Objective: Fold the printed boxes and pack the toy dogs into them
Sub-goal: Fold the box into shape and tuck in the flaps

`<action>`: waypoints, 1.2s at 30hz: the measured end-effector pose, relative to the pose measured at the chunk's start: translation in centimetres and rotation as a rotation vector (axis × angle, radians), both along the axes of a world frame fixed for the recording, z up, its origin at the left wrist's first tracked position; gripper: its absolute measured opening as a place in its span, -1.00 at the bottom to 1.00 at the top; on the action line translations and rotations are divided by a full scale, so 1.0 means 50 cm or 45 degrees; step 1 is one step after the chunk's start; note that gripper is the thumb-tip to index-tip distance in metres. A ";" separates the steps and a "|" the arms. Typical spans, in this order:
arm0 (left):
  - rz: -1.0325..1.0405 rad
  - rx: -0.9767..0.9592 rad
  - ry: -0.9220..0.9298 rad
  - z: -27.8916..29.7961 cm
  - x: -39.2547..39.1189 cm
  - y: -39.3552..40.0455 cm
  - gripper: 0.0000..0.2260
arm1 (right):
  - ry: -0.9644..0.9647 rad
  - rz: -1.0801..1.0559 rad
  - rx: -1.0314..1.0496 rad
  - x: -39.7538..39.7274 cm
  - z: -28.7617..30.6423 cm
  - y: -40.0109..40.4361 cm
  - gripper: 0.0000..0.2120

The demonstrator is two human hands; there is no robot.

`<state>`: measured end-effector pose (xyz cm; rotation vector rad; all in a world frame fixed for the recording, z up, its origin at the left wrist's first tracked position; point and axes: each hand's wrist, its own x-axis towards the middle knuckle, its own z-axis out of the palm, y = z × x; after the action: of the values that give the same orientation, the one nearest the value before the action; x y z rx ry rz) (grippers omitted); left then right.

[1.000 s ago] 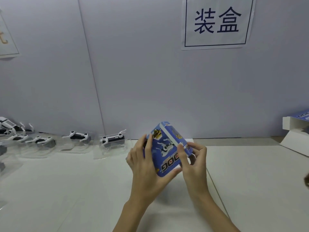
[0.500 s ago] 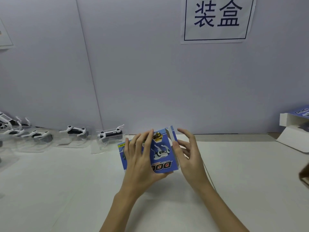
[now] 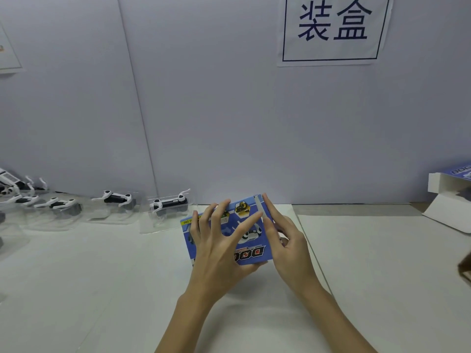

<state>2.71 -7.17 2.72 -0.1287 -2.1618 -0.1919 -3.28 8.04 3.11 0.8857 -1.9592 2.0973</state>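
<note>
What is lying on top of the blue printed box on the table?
On the blue printed box rest the left hand, fingers spread over its top face, and the right hand at its right edge flap. The hands hide part of the print; the inside cannot be seen.

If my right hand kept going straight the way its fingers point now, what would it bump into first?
The right hand points up and away along the right edge of the blue box. Past its fingertips the way looks free up to the wall, as far as depth can be judged.
</note>
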 end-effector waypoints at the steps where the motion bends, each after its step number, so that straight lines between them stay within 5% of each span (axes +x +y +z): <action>1: 0.016 -0.027 -0.004 0.000 0.001 0.000 -0.25 | 0.009 0.004 0.007 -0.002 -0.001 0.001 -0.48; 12: 0.113 -0.063 -0.002 0.003 0.007 -0.004 -0.22 | 0.059 0.188 0.201 -0.001 0.002 -0.002 -0.52; 16: 0.130 -0.054 0.042 0.014 0.010 -0.004 -0.26 | 0.011 0.289 0.052 0.006 0.005 0.003 -0.52; 23: 0.120 0.104 0.050 0.027 0.020 -0.015 -0.19 | 0.103 0.057 0.078 0.014 -0.008 -0.006 -0.53; 36: 0.115 0.115 0.028 0.028 0.016 -0.007 -0.25 | 0.005 0.039 -0.106 0.041 -0.013 -0.031 -0.60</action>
<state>3.51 -7.55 4.11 0.0189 -2.1282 -0.2345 -1.25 6.49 2.47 0.9089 -1.8534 2.1742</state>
